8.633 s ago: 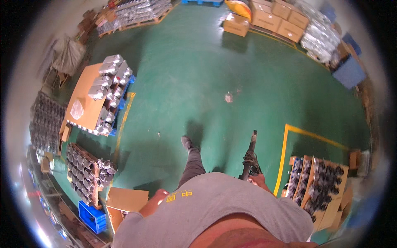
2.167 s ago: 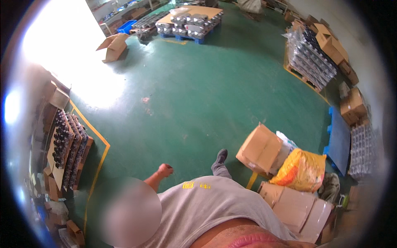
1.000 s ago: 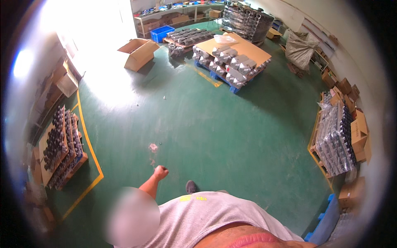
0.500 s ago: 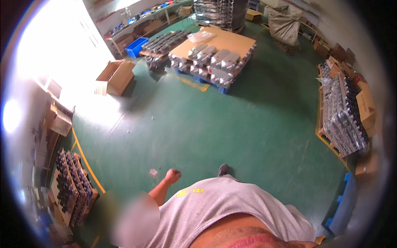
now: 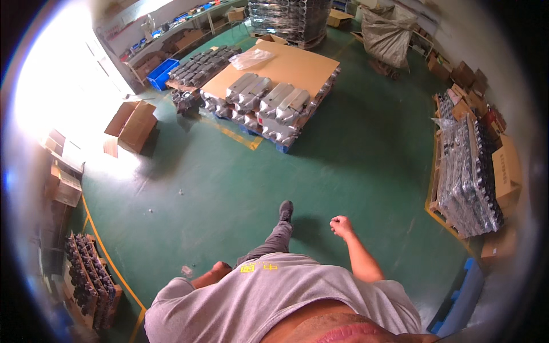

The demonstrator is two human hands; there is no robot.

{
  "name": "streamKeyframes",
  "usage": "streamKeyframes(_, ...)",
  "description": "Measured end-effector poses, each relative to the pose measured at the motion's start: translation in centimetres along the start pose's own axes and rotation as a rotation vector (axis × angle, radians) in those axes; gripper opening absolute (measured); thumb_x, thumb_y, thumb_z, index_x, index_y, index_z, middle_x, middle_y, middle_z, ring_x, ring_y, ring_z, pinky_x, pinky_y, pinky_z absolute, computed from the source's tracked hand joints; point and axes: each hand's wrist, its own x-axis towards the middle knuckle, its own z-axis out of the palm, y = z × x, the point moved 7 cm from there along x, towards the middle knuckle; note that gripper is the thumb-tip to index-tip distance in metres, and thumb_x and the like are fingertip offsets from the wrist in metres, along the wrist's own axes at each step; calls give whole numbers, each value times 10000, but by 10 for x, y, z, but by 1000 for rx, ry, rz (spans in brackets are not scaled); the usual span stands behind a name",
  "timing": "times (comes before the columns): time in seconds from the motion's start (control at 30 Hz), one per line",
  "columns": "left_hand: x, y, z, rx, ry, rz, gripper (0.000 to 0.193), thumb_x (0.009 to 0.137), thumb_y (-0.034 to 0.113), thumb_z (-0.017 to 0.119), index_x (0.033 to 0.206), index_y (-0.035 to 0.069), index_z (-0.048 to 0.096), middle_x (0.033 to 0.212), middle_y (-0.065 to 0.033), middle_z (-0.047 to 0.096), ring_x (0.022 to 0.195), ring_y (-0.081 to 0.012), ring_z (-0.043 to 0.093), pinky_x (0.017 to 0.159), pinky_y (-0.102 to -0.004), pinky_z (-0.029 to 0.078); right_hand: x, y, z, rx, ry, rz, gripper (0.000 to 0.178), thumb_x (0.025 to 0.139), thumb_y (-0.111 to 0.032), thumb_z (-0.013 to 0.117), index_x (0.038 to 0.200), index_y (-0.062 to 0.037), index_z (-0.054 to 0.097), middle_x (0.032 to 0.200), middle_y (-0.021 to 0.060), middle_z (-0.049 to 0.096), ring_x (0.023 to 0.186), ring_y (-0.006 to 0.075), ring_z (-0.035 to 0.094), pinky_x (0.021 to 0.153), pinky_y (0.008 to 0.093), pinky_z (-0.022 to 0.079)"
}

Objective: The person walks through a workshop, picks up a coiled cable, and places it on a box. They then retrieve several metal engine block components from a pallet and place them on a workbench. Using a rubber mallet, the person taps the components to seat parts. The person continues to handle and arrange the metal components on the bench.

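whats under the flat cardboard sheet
Silver parts show along the near edge of the sheet, with a blue pallet beneath them; what lies under the sheet's middle is covered.

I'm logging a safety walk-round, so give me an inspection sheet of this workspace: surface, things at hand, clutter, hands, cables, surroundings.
Surface: green floor with yellow lines and a pale patch.
Things at hand: no object seen held; ahead, silver parts stacked on a blue pallet.
Clutter: open carton on the floor, left; clear plastic bag on a cardboard sheet.
Hands: right hand out front, fingers curled; left hand partly hidden by the shirt, contents unclear.
Cables: nothing seen.
Surroundings: plastic-wrapped stack, right; blue bin, far left.
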Motion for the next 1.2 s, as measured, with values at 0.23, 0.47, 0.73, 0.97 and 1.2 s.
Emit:
streamKeyframes(0.23, 190, 199, -105, 187, -231, 32, 209, 872, 233, 657, 756, 95, 762, 669, -36, 702, 534, -184, 658, 550, -347, 578, 59, 22, -86, -32, -47, 127, 111, 842, -127, 700, 927, -58, 718, 720, 62, 701, 591, 161, 647, 550, 346, 528)
streamKeyframes(0.47, 310, 683, -215, 277, 238, 864, 302, 806, 284, 600, 744, 0, 684, 739, -250, 653, 677, -408, 666, 618, -490, 528, 67, 202, -187, 263, 382, 327, 263, 843, -299, 718, 784, -43, 732, 718, 103, 700, 677, 204, 663, 626, 376, 527)
streamKeyframes(0.73, 331, 1020, -218, 129, 87, 972, 207, 802, 268, 686, 869, 90, 768, 836, -167, 729, 819, -324, 725, 740, -418, 565, 240, 95, -273, 15, 169, 464, 222, 849, -254, 716, 816, -35, 726, 718, 94, 696, 669, 201, 661, 605, 375, 525)
streamKeyframes(0.97, 417, 1042, -175, 1047, -29, 1134, 180, 852, 223, 605, 841, 137, 763, 916, -93, 747, 854, -324, 707, 738, -481, 585, 444, 23, -436, -338, 79, 288, 187, 854, -214, 715, 844, -28, 721, 718, 87, 692, 661, 198, 659, 587, 374, 523)
streamKeyframes(1.2, 497, 1072, -213, 787, -209, 602, 165, 890, 243, 622, 909, 166, 766, 972, -45, 757, 826, -266, 733, 649, -445, 594, 684, -105, -674, 277, 399, 231, 119, 890, -145, 658, 865, -35, 695, 697, 59, 661, 589, 142, 623, 509, 306, 512)
